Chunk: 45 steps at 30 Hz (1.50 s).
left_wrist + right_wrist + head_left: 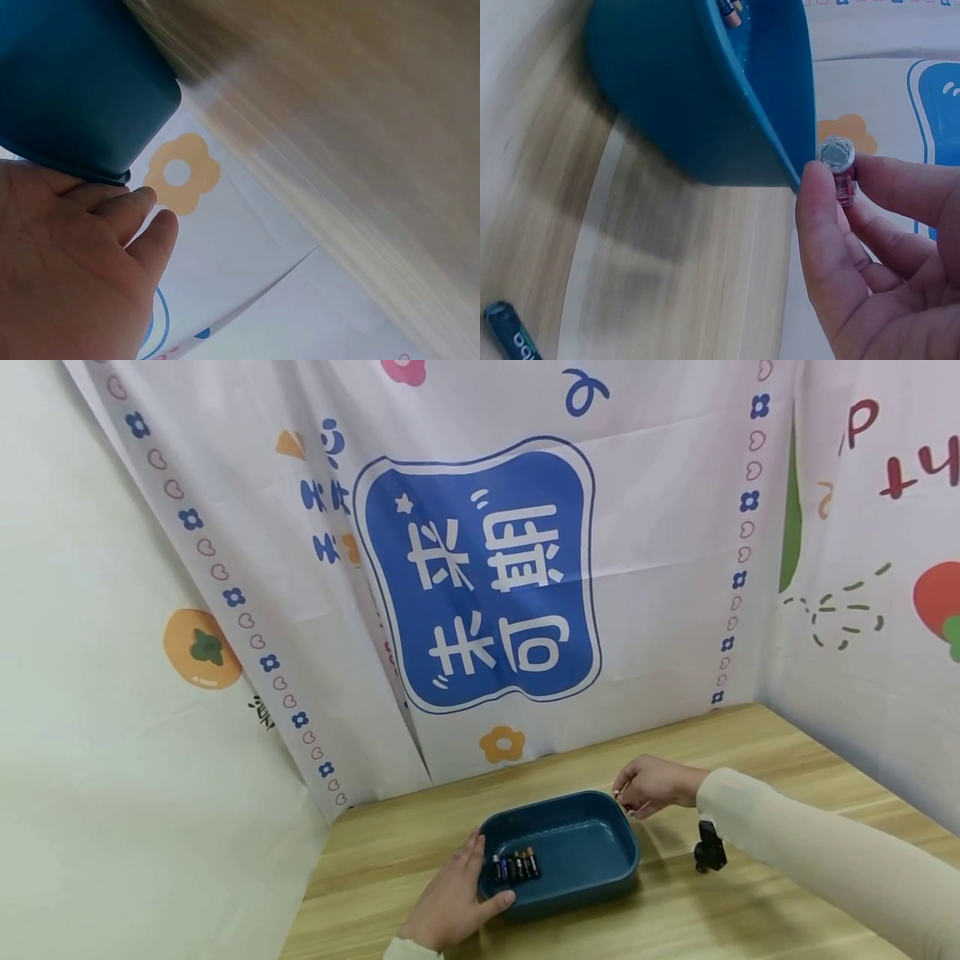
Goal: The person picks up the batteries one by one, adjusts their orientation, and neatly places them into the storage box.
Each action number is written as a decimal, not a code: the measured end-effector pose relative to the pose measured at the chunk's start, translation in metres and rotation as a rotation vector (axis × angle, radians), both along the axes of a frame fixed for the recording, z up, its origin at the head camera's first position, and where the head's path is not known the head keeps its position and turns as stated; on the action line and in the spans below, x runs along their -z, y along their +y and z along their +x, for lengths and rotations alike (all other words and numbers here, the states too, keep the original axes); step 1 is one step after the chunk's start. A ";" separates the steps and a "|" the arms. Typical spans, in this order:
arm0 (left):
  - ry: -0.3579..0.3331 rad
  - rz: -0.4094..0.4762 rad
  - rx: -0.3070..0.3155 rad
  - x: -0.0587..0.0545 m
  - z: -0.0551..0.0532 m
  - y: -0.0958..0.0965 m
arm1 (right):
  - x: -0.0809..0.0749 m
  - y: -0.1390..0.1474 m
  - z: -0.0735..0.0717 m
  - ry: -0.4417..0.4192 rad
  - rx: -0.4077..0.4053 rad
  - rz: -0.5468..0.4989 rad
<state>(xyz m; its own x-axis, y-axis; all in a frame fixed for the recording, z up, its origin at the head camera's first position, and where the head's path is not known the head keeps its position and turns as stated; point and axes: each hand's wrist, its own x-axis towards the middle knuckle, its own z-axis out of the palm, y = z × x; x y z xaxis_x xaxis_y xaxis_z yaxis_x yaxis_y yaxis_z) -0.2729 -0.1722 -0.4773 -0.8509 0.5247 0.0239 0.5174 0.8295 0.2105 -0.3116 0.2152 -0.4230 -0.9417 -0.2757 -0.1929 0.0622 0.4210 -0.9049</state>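
Observation:
A dark blue-green rectangular bin (577,852) stands on the wooden table. Several batteries (516,865) lie side by side at its left end. My left hand (453,893) rests against the bin's left end, its fingers extended along the outside of the rim and its thumb at the front edge. Just past the right back corner, my right hand (654,785) pinches a small red cylinder (844,180) with a crinkled silvery end between thumb and fingers. In the right wrist view it sits right beside the bin's rim.
A dark battery with light lettering (514,334) lies on the table outside the bin, seen in the right wrist view. Printed cloth (645,610) hangs behind the table (757,760), and walls rise at left and right. A black wrist camera (708,847) hangs below the right sleeve.

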 end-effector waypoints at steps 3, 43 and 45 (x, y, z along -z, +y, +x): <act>0.002 0.002 0.000 -0.001 0.001 0.001 | -0.002 -0.004 0.000 -0.002 0.002 -0.009; 0.046 -0.028 -0.013 0.003 -0.001 0.001 | 0.002 -0.063 -0.003 -0.008 -0.089 -0.072; 0.056 -0.043 -0.012 0.004 -0.001 0.001 | 0.003 -0.066 -0.002 -0.007 -0.092 -0.068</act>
